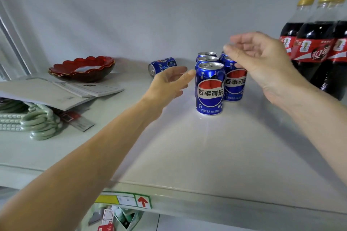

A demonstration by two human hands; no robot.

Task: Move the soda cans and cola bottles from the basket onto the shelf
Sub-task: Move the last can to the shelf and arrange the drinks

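Head view: bare shelf [187, 146] is seen at 6 o'clock of blue upright cans [210, 88], flanked by loosely spread, empty left hand [167, 85] and right hand [262, 62]

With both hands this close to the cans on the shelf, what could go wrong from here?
The upright cans stand packed together, so a nudge from the left hand could topple one into the others. The fallen can behind lies on its side and may roll. The right hand hovers beside the cola bottles and could bump them.
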